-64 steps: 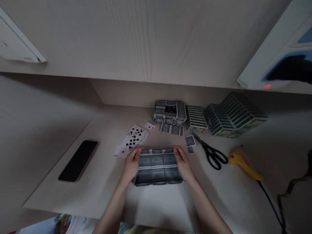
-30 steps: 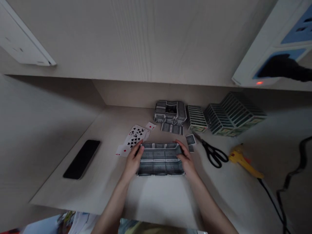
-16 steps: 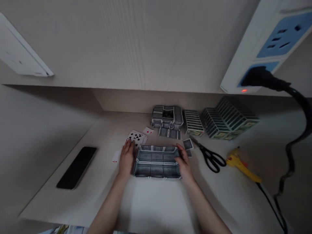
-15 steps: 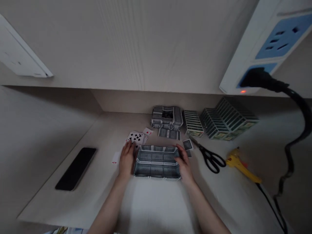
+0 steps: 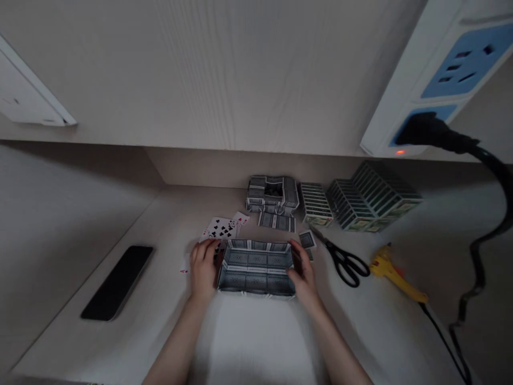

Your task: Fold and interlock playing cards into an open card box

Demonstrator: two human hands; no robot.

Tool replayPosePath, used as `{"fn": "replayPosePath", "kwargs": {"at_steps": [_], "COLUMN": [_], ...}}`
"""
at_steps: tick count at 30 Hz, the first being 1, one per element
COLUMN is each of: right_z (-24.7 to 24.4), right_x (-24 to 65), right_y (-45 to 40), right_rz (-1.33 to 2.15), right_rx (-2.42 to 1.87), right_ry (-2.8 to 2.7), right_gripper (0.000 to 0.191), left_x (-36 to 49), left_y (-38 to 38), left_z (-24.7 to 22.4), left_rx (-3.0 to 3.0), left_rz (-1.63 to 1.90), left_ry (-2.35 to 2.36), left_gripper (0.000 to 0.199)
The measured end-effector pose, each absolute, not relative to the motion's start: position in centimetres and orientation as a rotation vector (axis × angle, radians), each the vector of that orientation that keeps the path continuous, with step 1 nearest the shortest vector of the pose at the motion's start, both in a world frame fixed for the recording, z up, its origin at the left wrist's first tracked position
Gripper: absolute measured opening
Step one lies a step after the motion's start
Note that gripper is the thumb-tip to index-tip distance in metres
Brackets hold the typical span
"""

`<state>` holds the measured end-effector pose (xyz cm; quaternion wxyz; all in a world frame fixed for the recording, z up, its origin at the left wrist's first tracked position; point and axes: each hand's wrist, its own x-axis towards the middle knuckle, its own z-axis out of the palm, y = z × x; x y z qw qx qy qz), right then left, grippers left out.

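Observation:
An open-topped box made of playing cards (image 5: 256, 268) lies on the pale desk in front of me. My right hand (image 5: 303, 275) grips its right end, with the thumb over the rim. My left hand (image 5: 203, 267) is at the left end, its fingers bent beside the wall; whether they press on it is hard to tell. Loose face-up cards (image 5: 222, 228) lie just beyond my left hand. Two face-down cards (image 5: 308, 239) are past my right fingertips. A row of joined cards (image 5: 277, 221) lies behind the box.
At the back stand a card-built structure (image 5: 272, 193) and green-striped card blocks (image 5: 368, 200). Black scissors (image 5: 347, 263) and a yellow glue gun (image 5: 396, 275) with a cable lie right. A black phone (image 5: 118, 283) is left. A power strip (image 5: 433, 85) hangs upper right.
My left hand has shifted slightly left and nearer to me, its fingers more bent. The box and my right hand have hardly moved. The view has shifted a little.

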<state>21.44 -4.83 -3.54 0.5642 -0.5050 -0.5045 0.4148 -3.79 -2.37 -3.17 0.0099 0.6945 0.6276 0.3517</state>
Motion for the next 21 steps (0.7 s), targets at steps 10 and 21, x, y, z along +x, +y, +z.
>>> {"fn": "replayPosePath", "kwargs": {"at_steps": [10, 21], "right_z": [-3.0, -1.6], "right_x": [21.7, 22.0], "right_y": [-4.8, -5.6], "right_rz": [0.947, 1.101], "right_rx": [-1.266, -1.191], "right_ry": [-1.343, -1.404], "right_gripper": [0.055, 0.039], "left_x": [-3.9, -3.0], "left_y": [-2.1, 0.6], "left_z": [-3.2, -2.7], "left_rx": [2.005, 1.388], "left_rz": [1.176, 1.251], "left_ry": [2.070, 1.664], "left_gripper": [0.034, 0.030]}}
